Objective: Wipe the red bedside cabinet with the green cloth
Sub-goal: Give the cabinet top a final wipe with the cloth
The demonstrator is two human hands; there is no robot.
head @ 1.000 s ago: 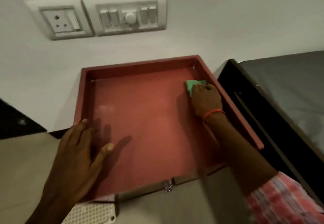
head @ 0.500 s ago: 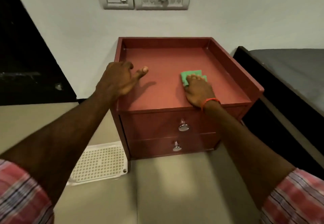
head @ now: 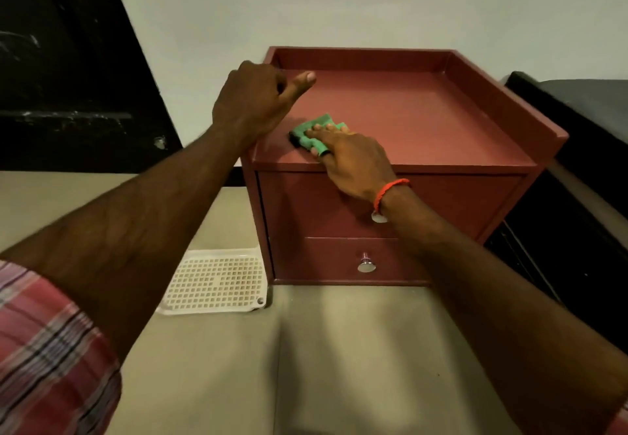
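Head view: the scene is looked down on from above, with both arms reaching forward to the cabinet.
Red bedside cabinet (head: 452, 203): set against the white wall, beside a dark bed edge; its raised rim on three sides leaves the front open, so the cloth can be drawn off toward the front lip.
Left hand (head: 253, 104): loosely curled with the thumb out, nothing held; it is placed at the cabinet's left rim, judged to steady the cabinet, though contact cannot be confirmed.
Right hand (head: 353, 159): laid flat, fingers spread and pressed down on the cloth rather than closed round it, so that pressure is kept on the surface.
Green cloth (head: 307, 133): folded small, pinned on the top panel near the front-left corner.
Progress: wiping of the top is judged under way; the drawer fronts appear not yet reached.
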